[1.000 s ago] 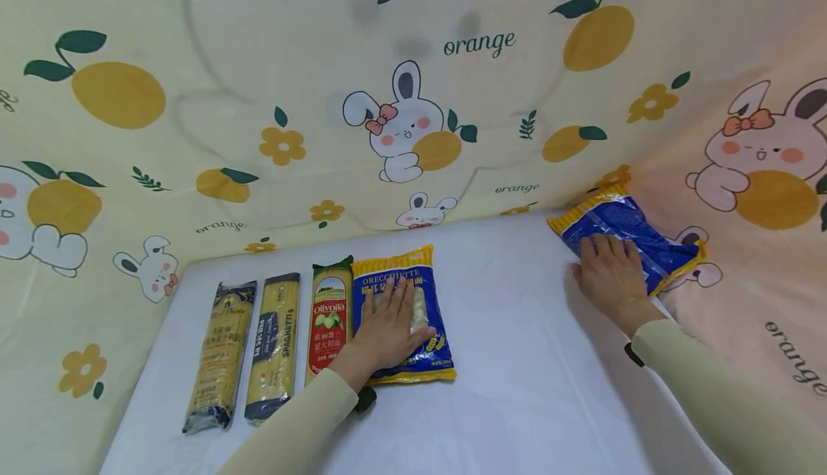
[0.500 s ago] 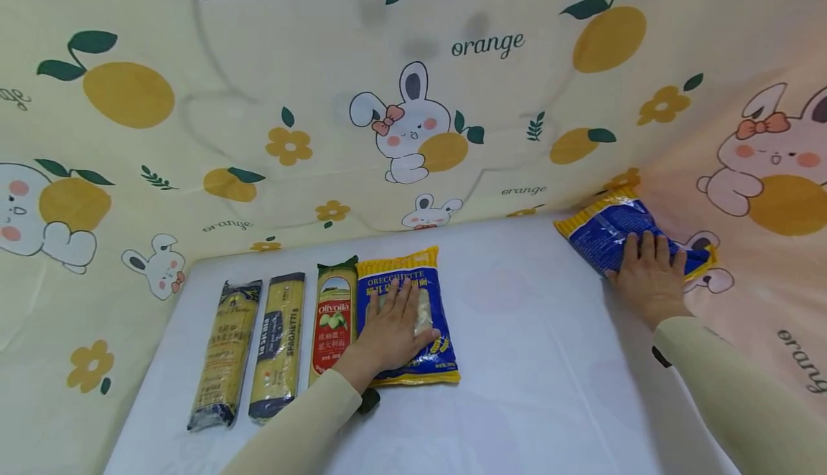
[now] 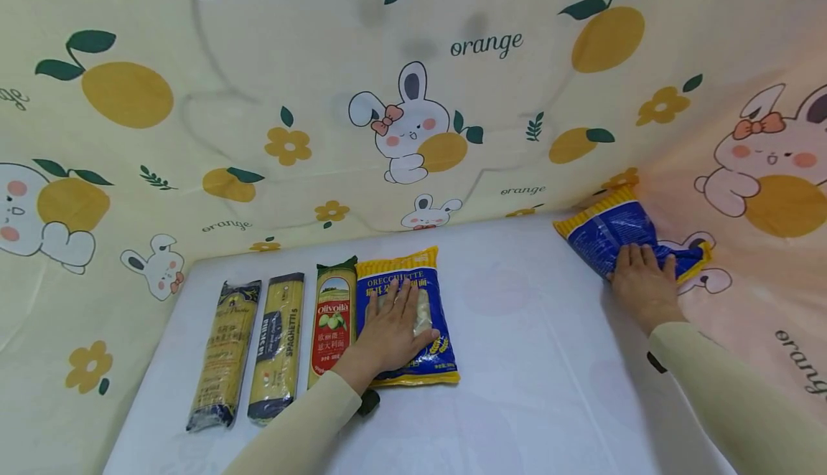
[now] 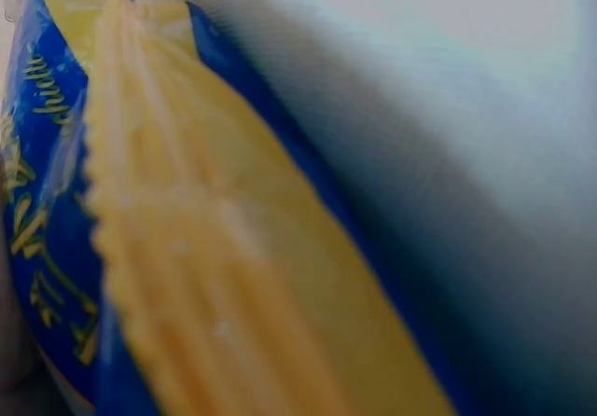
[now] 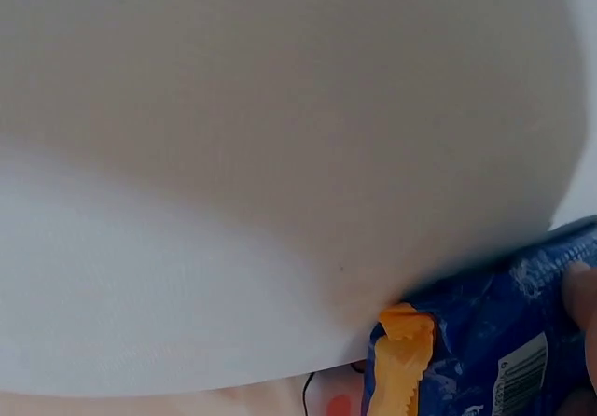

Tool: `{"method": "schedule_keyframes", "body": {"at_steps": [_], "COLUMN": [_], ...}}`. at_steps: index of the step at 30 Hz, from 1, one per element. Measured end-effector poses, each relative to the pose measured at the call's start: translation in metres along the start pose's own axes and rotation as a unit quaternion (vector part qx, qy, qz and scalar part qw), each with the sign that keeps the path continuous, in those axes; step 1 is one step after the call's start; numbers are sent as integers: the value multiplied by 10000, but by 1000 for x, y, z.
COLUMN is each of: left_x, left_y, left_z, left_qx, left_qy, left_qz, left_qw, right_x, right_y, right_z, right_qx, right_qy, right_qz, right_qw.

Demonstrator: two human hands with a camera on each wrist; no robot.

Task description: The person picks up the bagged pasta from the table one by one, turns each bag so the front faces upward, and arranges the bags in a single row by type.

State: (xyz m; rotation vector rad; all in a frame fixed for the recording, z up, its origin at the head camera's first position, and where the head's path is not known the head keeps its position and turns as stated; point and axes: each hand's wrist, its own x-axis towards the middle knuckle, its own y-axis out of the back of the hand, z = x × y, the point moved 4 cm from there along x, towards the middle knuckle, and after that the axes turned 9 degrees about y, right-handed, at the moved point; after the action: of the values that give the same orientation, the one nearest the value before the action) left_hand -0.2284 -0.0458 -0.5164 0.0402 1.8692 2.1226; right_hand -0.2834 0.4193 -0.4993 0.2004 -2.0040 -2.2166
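left hand [image 3: 390,331]: flat, fingers straight, palm pressing the orecchiette bag [image 3: 405,315]; holds nothing.
right hand [image 3: 639,285]: fingers curling onto the near edge of the blue bag [image 3: 614,229]; looks like a grip forming, wrist view shows only one fingertip on the pack [image 5: 485,360].
orecchiette bag: lies flat on the white surface [image 3: 517,360], just beside the Olivoila pack [image 3: 332,321]; last in a row with two spaghetti packs [image 3: 274,346] to its left.
blue bag: far right corner, propped half on the surface, half against the printed cloth [image 3: 762,281].
risk: my read, the blue bag crumples or slips out if pulled by one edge; it could drag the cloth with it. Left palm pressure could shove the orecchiette bag into the Olivoila pack and skew the row.
vs earlier: right hand has slid back toward the bag's near edge and the film now bunches under the fingers. Left hand and row unchanged.
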Motion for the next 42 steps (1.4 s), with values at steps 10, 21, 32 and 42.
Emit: {"method": "schedule_keyframes", "body": {"at_steps": [10, 21, 32, 42], "left_x": [1, 2, 1, 1], "left_y": [-2, -3, -1, -1], "left_z": [-2, 0, 3, 2], "left_qx": [48, 74, 45, 62], "left_qy": [29, -17, -20, -11], "left_qz": [-9, 20, -3, 10], "left_qw": [10000, 10000, 10000, 10000], "right_x": [1, 1, 6, 6], "right_y": [2, 2, -20, -21], "right_z": [-9, -8, -12, -12], "right_qx": [-230, -271, 508, 764], "right_qy": [198, 308, -93, 135], "right_qz": [404, 586, 329, -7], "right_qw": [9987, 9974, 9981, 9970]}}
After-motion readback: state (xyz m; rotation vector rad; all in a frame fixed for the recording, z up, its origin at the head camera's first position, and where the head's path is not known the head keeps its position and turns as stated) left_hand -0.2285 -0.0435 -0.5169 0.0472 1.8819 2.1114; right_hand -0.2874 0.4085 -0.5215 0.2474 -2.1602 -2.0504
